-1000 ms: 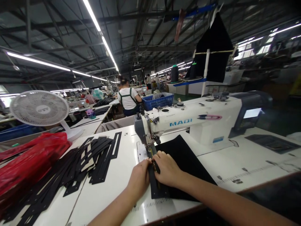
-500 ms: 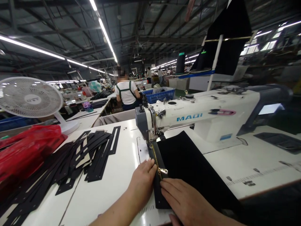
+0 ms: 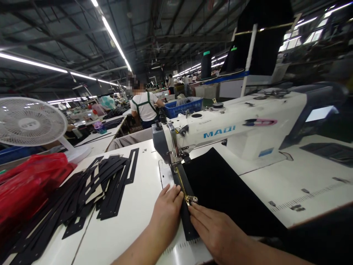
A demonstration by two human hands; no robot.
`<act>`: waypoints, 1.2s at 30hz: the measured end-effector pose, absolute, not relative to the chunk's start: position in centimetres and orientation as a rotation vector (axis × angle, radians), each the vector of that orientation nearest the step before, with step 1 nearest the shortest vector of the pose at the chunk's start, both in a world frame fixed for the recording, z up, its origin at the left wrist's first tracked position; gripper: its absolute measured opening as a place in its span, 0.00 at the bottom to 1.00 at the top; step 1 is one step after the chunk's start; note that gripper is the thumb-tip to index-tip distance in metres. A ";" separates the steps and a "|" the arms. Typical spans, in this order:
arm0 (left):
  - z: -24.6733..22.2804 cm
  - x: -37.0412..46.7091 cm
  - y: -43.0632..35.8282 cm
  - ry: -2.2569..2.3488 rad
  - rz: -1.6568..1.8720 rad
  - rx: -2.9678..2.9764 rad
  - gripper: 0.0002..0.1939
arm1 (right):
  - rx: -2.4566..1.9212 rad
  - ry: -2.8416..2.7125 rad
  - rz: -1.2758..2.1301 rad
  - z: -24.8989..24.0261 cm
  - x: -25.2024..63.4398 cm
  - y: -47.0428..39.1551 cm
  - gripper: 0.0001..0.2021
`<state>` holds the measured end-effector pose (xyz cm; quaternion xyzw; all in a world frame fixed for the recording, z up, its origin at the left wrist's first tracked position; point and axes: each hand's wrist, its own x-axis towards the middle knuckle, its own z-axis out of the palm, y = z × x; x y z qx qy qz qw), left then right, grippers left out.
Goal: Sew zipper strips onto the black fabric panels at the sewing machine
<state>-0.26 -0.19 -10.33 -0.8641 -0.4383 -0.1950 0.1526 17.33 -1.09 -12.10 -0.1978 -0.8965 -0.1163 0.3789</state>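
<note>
So we're at a white table [image 3: 132, 206] in a big sewing hall, a fan [image 3: 30, 121] off to the left. Our left hand [image 3: 167, 215] lies pretty flat, fingertips on the black strip [image 3: 190, 228]; our right [image 3: 217, 232] presses its other edge, fingers close together, near the zip pull [image 3: 192, 198]. The strip's gold zip [image 3: 181, 180] runs straight up under the machine's [image 3: 231, 129] foot.
</note>
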 end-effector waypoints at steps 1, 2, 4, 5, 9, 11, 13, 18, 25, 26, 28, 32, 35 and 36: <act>-10.3 -0.3 0.0 -1.249 -0.562 -2.479 0.18 | -0.511 -2.283 -0.295 -12.2 17.2 -0.9 0.16; -10.3 -0.4 0.3 -1.244 -0.562 -2.482 0.18 | -0.519 -2.286 -0.293 -12.3 17.2 -0.6 0.16; -10.3 -0.6 0.8 -1.246 -0.558 -2.482 0.18 | -0.542 -2.322 -0.286 -12.5 17.1 0.0 0.16; -10.3 -0.6 1.1 -1.251 -0.560 -2.478 0.18 | -0.553 -2.340 -0.279 -12.6 17.0 0.3 0.16; -10.1 -0.8 2.0 -1.264 -0.610 -2.458 0.17 | -0.560 -2.364 -0.238 -12.6 16.9 1.7 0.16; -9.9 -0.7 2.3 -1.265 -0.653 -2.465 0.16 | -0.555 -2.352 -0.225 -12.5 16.8 2.2 0.16; -9.8 -0.7 2.7 -1.271 -0.688 -2.477 0.16 | -0.562 -2.346 -0.214 -12.4 16.7 2.8 0.15; -9.8 -0.9 3.8 -1.336 -0.716 -2.507 0.17 | -0.573 -2.375 -0.194 -12.9 16.0 4.4 0.15; -9.9 -1.4 4.7 -1.302 -0.742 -2.521 0.17 | -0.583 -2.347 -0.193 -12.7 15.2 5.9 0.16; -9.8 -1.4 4.5 -1.296 -0.727 -2.533 0.18 | -0.579 -2.342 -0.150 -12.2 15.4 5.9 0.16; -9.7 -1.5 4.1 -1.314 -0.694 -2.558 0.19 | -0.576 -2.335 -0.001 -11.0 16.0 5.7 0.15; -9.5 -1.5 3.2 -1.366 -0.624 -2.563 0.23 | -0.777 -2.336 0.357 -8.6 16.4 6.1 0.10; -9.4 -1.5 2.8 -1.419 -0.584 -2.561 0.25 | -1.095 -2.263 0.259 -8.1 15.4 7.4 0.06; -9.4 -1.5 2.8 -1.435 -0.577 -2.567 0.25 | -1.186 -2.236 0.215 -8.2 14.9 7.9 0.04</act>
